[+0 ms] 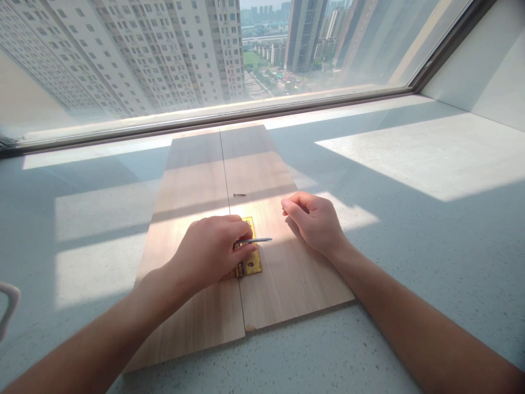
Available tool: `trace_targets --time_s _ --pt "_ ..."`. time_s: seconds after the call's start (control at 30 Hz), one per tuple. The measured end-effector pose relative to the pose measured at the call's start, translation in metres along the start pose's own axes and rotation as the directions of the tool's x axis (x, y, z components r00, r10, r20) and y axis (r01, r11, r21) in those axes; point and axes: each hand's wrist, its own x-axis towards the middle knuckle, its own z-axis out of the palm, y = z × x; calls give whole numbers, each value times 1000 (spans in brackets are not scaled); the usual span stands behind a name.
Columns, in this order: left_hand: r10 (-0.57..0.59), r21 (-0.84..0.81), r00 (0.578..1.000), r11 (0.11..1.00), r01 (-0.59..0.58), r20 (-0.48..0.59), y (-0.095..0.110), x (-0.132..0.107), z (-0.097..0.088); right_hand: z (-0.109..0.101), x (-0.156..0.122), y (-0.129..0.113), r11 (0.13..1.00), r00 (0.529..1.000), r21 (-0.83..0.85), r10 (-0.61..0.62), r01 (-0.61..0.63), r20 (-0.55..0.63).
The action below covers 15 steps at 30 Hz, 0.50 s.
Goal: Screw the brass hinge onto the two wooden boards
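Two pale wooden boards, the left board [192, 323] and the right board [295, 290], lie side by side with a thin seam between them. A brass hinge [253, 262] sits across the seam, its left leaf mostly covered by my left hand [211, 246]. That hand is closed around a screwdriver [260, 239]; only its metal shaft shows, pointing right over the hinge. My right hand [314, 219] is over the right board's edge, thumb and fingers pinched together. What is between them is too small to make out. A loose screw [239, 195] lies on the right board, beyond the hinge.
The boards rest on a speckled white sill [410, 262] with bands of sun and shadow. A window frame [254, 113] runs along the far side, with tall buildings outside. At the left edge, part of a white curved object [12, 301] shows.
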Motion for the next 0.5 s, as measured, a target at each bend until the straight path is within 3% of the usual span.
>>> trace_targets --time_s 0.13,0.23,0.33,0.5 --pt "50 -163 998 986 -45 28 -2 -2 -4 0 -1 1 1000 1000 -1 -7 7 0" --pt "27 -227 999 973 -35 -40 -1 -5 -9 0 -1 1 1000 1000 -1 -9 9 3" --pt "-12 -174 994 985 -7 -110 2 -6 -10 -1 0 1 1000 1000 5 -5 5 2" --pt "-34 9 998 999 34 -50 9 -1 -2 -1 1 0 1000 1000 10 2 -2 -2"
